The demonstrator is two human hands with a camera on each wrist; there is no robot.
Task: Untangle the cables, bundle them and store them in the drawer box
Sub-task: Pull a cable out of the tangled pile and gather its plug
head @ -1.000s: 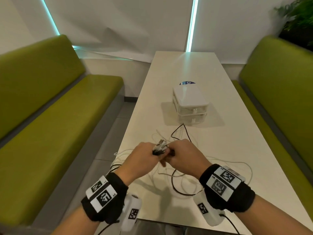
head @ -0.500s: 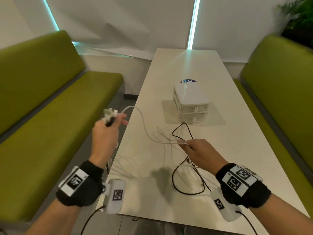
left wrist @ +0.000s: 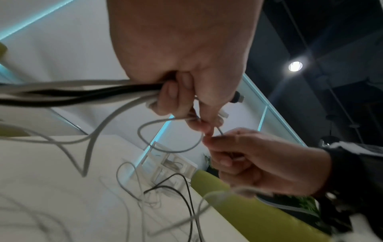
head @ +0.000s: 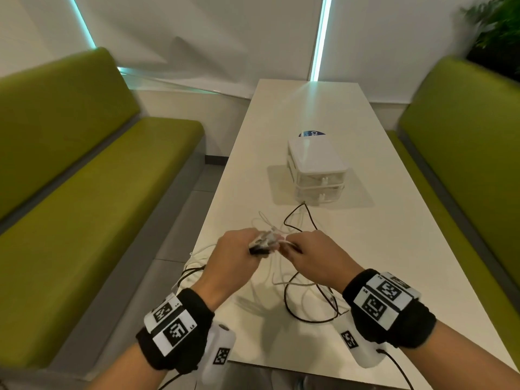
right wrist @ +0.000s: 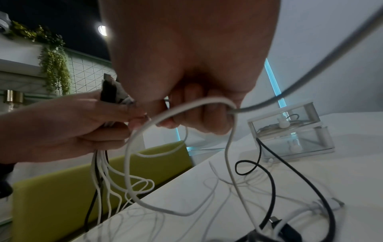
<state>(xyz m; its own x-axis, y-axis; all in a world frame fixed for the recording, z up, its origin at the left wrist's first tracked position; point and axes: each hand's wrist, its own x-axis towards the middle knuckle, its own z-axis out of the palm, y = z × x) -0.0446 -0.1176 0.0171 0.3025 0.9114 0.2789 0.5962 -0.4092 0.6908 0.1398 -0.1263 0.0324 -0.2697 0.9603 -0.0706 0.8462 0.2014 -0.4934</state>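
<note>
gathering plug ends into one fist, the left hand (head: 233, 257) has its fingers curled tight round several white and black cables (left wrist: 78, 91), with the connectors (head: 263, 243) sticking out past the knuckles; keeping the ends together this way looks meant to let each cord be drawn free along its length. the right hand (head: 315, 257) sits just beside it, almost touching, thumb and fingers pinching a single white cable (right wrist: 186, 106) that arcs in a loop below the palm and trails down to the table (head: 394, 249). both hands are held above the near end of the table, so the slack hangs clear of the surface.

the rest of the cords are not yet sorted: loose white loops (head: 306, 288) and one black cable (head: 292, 308) lie crossed over each other on the table under and beyond the hands, and some strands droop over the left table edge. the black cable runs up to the foot of the drawer box (head: 318, 173), which stands farther along the table with both clear drawers shut; the upper one seems already to hold something pale. likely snags are the crossing loops and the black cord lying in front of the drawers. green benches (head: 84, 192) flank the table, and a plant (head: 495, 32) stands at far right.
</note>
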